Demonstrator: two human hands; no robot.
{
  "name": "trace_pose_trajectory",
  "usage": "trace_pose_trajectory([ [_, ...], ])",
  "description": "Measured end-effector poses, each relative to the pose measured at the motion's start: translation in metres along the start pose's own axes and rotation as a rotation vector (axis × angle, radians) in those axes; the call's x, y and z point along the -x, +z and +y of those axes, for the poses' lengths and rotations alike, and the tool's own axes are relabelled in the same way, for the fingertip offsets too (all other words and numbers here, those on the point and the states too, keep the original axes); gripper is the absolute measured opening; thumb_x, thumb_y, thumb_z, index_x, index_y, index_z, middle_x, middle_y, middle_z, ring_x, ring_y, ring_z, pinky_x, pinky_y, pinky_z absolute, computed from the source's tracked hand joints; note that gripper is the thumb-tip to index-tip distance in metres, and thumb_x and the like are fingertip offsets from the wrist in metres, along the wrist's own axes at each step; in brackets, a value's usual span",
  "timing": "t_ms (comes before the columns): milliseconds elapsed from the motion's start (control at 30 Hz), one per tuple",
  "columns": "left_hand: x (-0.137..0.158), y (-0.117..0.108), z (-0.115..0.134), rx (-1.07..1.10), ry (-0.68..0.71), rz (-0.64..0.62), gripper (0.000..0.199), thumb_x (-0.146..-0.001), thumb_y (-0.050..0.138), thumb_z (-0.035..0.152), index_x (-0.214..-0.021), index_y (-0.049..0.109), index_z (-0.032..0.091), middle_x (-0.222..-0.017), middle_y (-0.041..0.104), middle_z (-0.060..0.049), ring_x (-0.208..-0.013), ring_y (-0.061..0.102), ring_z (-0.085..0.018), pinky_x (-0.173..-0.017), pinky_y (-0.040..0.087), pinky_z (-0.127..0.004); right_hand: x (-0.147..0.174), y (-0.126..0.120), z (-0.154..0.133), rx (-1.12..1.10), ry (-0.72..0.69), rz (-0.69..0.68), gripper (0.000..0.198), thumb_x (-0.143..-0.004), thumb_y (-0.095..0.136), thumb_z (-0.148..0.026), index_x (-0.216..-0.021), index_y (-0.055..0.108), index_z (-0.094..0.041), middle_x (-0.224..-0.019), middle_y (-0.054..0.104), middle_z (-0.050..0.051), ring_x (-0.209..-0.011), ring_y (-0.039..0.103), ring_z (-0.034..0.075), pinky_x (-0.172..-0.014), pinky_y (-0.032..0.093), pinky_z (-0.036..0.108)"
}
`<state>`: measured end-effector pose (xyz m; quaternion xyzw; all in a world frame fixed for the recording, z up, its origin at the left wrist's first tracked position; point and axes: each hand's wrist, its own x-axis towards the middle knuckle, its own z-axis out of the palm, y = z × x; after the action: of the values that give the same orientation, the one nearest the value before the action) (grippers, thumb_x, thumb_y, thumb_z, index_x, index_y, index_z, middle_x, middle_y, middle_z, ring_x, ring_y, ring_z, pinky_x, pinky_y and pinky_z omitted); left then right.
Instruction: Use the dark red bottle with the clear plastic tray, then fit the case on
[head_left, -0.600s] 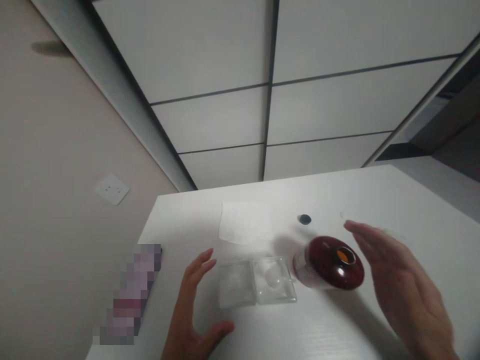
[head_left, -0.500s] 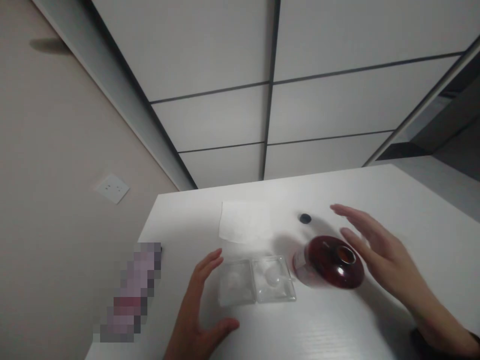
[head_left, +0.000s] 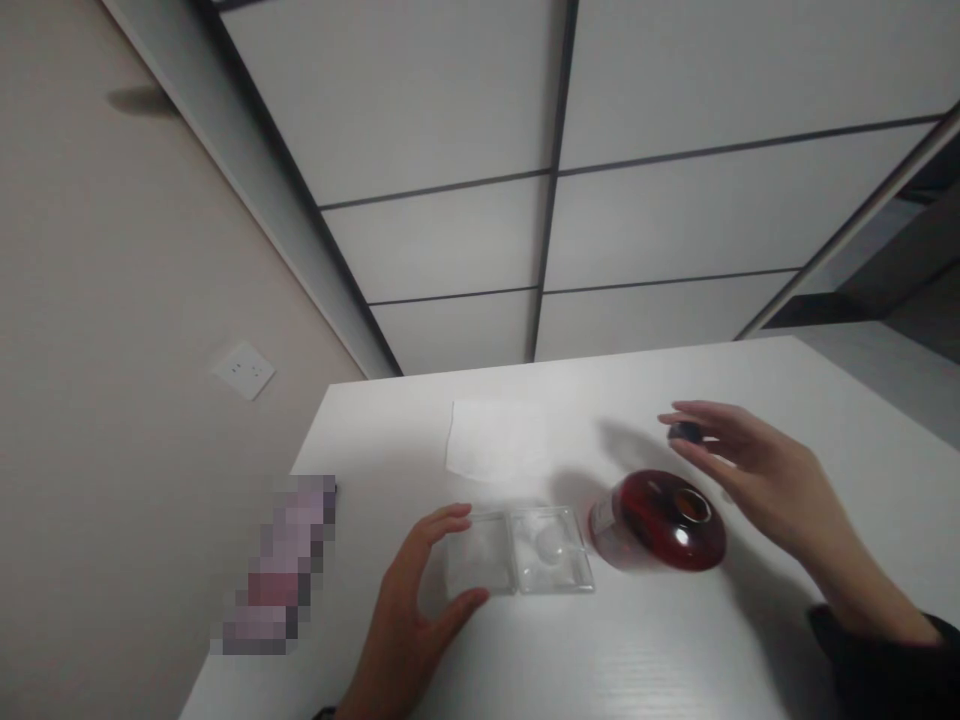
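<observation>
My right hand (head_left: pixel 750 460) pinches a small black cap (head_left: pixel 685 432) between thumb and fingers, raised over the table behind the bottle. Just in front of it stands a dark red, rounded bottle (head_left: pixel 671 525) with an uncapped mouth and a pale label on its side. My left hand (head_left: pixel 431 575) spans a clear plastic case (head_left: pixel 551 550), which lies unfolded in two square halves. Its fingertips are at the far edge of the left half, the thumb at the near edge. A round shape shows in the right half.
A white sheet (head_left: pixel 495 440) lies on the white table (head_left: pixel 637 650) behind the case. At the table's left side is a pixelated pinkish item (head_left: pixel 274 570). A wall with a socket (head_left: pixel 246 370) rises on the left, and white panelled doors (head_left: pixel 450 240) stand behind the table.
My right hand has picked the black cap up from the table. My left hand has moved right and closed in around the case's left half. The view has shifted slightly.
</observation>
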<state>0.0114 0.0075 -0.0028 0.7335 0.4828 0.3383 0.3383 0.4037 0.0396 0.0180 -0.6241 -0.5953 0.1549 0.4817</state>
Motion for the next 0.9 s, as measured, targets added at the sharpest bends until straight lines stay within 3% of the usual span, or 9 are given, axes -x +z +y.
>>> trace_pose_trajectory([
  [67,0.001,0.002,0.000,0.005,0.002,0.008,0.043,-0.098,0.074,0.048,-0.137,0.064,0.031,-0.147,0.068,-0.010,-0.140,0.064,-0.032,-0.119,0.052,-0.055,0.015,-0.015,-0.025,-0.107,0.040,0.116,0.033,-0.085,0.084,-0.054,-0.104,0.076,-0.028,-0.105,0.084,0.008,-0.089,0.081,0.028,-0.067,0.067,0.038],
  [133,0.002,0.004,0.000,0.013,-0.011,0.036,0.045,-0.098,0.073,0.052,-0.136,0.064,0.031,-0.146,0.069,-0.011,-0.139,0.064,-0.034,-0.118,0.053,-0.056,0.031,-0.025,-0.043,-0.105,0.003,0.159,0.027,-0.087,0.084,-0.052,-0.104,0.079,-0.032,-0.104,0.085,0.005,-0.083,0.080,0.027,-0.061,0.066,0.037],
  [300,0.005,0.007,-0.003,0.020,-0.046,0.087,0.057,-0.095,0.074,0.058,-0.143,0.061,0.030,-0.149,0.067,-0.013,-0.142,0.062,-0.036,-0.118,0.051,-0.061,0.053,-0.030,-0.054,0.077,-0.304,0.068,0.030,-0.103,0.067,-0.039,-0.132,0.073,-0.045,-0.109,0.084,-0.002,-0.094,0.081,0.026,-0.080,0.068,0.042],
  [367,0.004,0.006,-0.005,0.019,-0.052,0.078,0.060,-0.095,0.074,0.059,-0.145,0.060,0.029,-0.149,0.067,-0.013,-0.142,0.062,-0.037,-0.119,0.051,-0.061,0.051,-0.028,-0.055,0.144,-0.352,0.043,0.033,-0.104,0.066,-0.045,-0.137,0.071,-0.041,-0.108,0.083,0.001,-0.085,0.080,0.025,-0.068,0.066,0.037],
  [467,0.003,0.006,-0.006,0.016,-0.046,0.080,0.062,-0.093,0.074,0.062,-0.144,0.061,0.028,-0.148,0.067,-0.014,-0.141,0.062,-0.038,-0.118,0.051,-0.060,0.044,-0.023,-0.060,0.194,-0.328,0.074,0.037,-0.100,0.069,-0.058,-0.127,0.072,-0.035,-0.096,0.082,0.003,-0.067,0.075,0.022,-0.048,0.058,0.032],
  [567,0.003,0.005,-0.006,0.011,-0.035,0.069,0.062,-0.094,0.074,0.062,-0.144,0.061,0.028,-0.148,0.068,-0.014,-0.140,0.063,-0.038,-0.117,0.052,-0.061,0.038,-0.017,-0.063,0.185,-0.384,0.005,0.025,-0.100,0.070,-0.052,-0.116,0.076,-0.034,-0.096,0.081,0.002,-0.072,0.076,0.021,-0.058,0.063,0.033],
  [667,0.004,0.005,-0.006,0.006,-0.032,0.066,0.062,-0.094,0.074,0.061,-0.145,0.061,0.029,-0.148,0.068,-0.014,-0.140,0.063,-0.038,-0.117,0.053,-0.061,0.036,-0.009,-0.061,0.143,-0.453,-0.050,0.020,-0.104,0.067,-0.040,-0.121,0.076,-0.034,-0.104,0.080,0.004,-0.088,0.077,0.023,-0.074,0.065,0.036],
  [800,0.005,0.003,-0.006,-0.004,-0.025,0.031,0.059,-0.095,0.075,0.056,-0.146,0.060,0.029,-0.151,0.066,-0.013,-0.143,0.062,-0.037,-0.118,0.053,-0.058,0.041,-0.002,-0.056,0.121,-0.434,-0.043,0.025,-0.105,0.063,-0.027,-0.127,0.075,-0.032,-0.109,0.078,0.006,-0.093,0.077,0.022,-0.076,0.065,0.034],
  [900,0.006,0.004,-0.006,-0.013,-0.034,0.028,0.059,-0.094,0.077,0.054,-0.145,0.062,0.029,-0.151,0.066,-0.014,-0.142,0.062,-0.037,-0.118,0.054,-0.057,0.047,-0.001,-0.056,0.130,-0.423,-0.003,0.033,-0.106,0.063,-0.029,-0.137,0.069,-0.035,-0.112,0.079,0.005,-0.095,0.078,0.023,-0.078,0.067,0.036],
])
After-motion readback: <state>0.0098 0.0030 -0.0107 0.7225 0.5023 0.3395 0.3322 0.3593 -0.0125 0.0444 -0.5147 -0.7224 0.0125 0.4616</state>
